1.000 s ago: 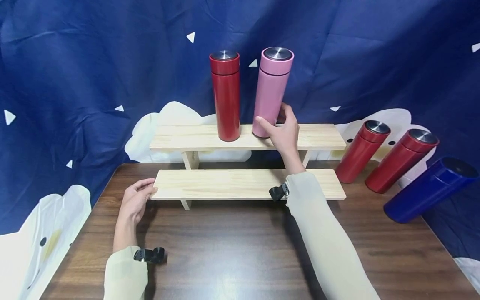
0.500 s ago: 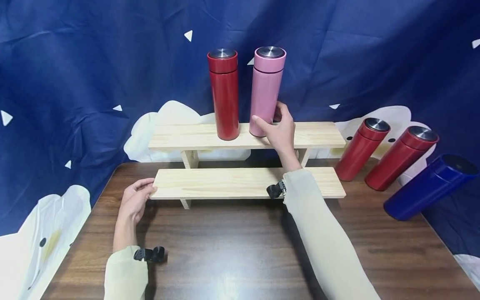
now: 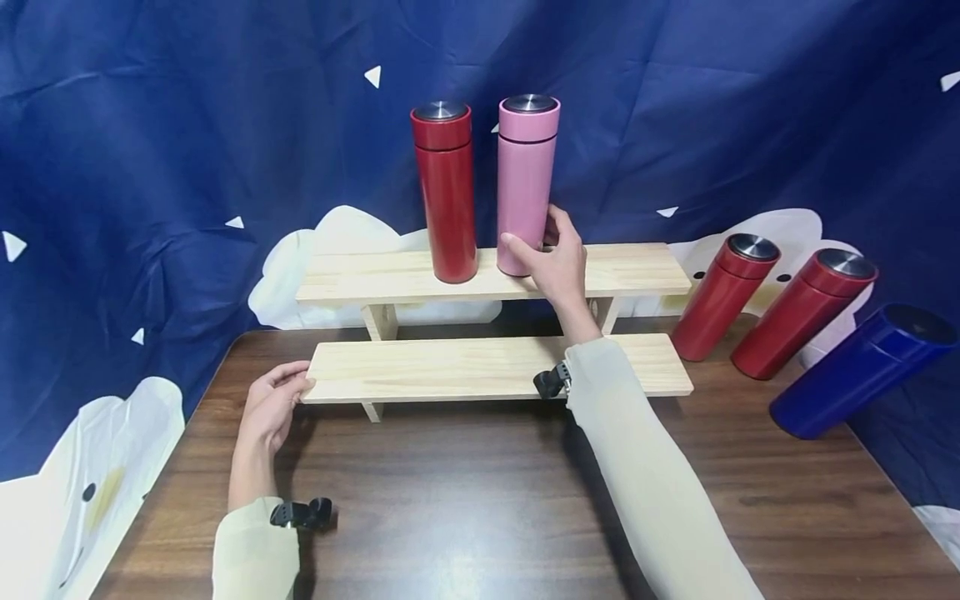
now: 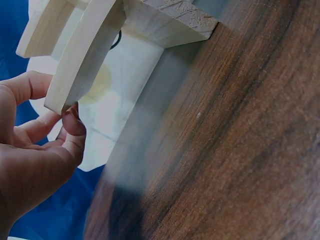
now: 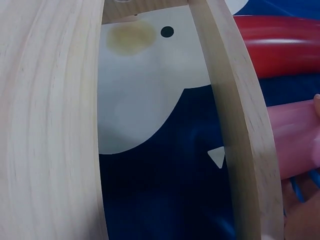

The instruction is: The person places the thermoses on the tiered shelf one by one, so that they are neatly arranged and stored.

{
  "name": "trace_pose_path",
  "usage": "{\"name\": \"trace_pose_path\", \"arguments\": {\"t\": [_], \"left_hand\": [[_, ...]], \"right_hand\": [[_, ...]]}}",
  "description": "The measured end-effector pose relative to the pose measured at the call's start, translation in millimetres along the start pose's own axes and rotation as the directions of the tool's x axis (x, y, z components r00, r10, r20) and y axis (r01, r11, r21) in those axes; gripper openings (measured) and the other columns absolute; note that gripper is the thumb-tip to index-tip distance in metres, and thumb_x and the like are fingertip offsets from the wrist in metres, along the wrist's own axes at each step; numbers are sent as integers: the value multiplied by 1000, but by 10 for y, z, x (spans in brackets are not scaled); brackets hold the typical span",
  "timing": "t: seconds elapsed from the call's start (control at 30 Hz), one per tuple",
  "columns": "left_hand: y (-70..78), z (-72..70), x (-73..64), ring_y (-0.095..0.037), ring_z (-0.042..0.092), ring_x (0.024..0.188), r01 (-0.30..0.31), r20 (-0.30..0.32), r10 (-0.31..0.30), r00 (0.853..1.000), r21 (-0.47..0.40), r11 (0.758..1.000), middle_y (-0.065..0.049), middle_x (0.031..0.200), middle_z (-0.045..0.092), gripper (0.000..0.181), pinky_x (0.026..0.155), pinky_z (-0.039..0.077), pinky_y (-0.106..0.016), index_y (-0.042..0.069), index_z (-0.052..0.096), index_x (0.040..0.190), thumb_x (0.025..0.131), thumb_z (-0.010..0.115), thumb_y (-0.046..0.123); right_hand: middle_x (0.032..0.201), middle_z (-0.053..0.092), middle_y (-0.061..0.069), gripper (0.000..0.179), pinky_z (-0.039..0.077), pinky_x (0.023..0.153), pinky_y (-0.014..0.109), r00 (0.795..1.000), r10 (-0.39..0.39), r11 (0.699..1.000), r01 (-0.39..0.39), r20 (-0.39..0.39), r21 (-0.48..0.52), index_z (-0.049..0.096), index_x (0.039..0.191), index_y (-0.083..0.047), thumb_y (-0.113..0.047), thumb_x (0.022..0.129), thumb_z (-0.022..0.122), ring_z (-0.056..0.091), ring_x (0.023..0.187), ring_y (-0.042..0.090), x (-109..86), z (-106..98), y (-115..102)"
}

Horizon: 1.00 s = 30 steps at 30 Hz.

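Observation:
On the upper board of a two-tier wooden shelf (image 3: 390, 369), my right hand (image 3: 561, 265) grips the lower part of a pink thermos flask (image 3: 525, 179), thumb in front and fingers round its right side. The flask stands upright, just right of a red thermos flask (image 3: 446, 200) on the same board. My left hand (image 3: 272, 404) pinches the left end of the lower board; in the left wrist view its thumb (image 4: 74, 131) is under the wood and a finger lies over it. The right wrist view shows the pink flask and part of the right hand at its right edge.
Two more red flasks (image 3: 723, 298) (image 3: 802, 315) and a blue flask (image 3: 858, 375) stand on the brown table (image 3: 465, 500) to the right of the shelf. A dark blue curtain (image 3: 187, 125) with white patterns hangs close behind.
My right hand has shifted the pink flask left, closer to the red one, and it now stands straighter. The left hand keeps its hold on the lower board.

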<state>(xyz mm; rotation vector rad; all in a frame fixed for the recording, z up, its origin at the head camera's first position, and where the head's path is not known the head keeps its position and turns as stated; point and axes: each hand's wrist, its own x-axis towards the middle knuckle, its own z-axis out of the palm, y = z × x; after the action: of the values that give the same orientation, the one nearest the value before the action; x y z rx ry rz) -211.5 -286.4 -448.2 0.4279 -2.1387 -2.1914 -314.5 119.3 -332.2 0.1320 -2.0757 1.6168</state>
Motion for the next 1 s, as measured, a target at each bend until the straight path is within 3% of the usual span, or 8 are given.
{"name": "trace_pose_path", "arguments": {"t": [0.77,1.0], "left_hand": [[-1,23,11,-5,57,77,-6,-7,6,1000,-20,1000,4,93,64,40,68,48,-15,-12,51,130,91,60,-8],[-6,13,-2,-5,57,78,0,-15,0,1000,-22,1000,4,93,63,38,68,48,-14,-11,52,129,91,59,-8]], "right_hand": [[129,63,15,74,50,95,33,999,27,999,-27,19,18,53,141,-7,-26,78,87,62,113,26,-5,-57,8],[132,59,18,70,49,101,43,1000,11,992,-14,29,126,53,139,-2,-17,79,86,60,116,30,-61,-116,3]]}}
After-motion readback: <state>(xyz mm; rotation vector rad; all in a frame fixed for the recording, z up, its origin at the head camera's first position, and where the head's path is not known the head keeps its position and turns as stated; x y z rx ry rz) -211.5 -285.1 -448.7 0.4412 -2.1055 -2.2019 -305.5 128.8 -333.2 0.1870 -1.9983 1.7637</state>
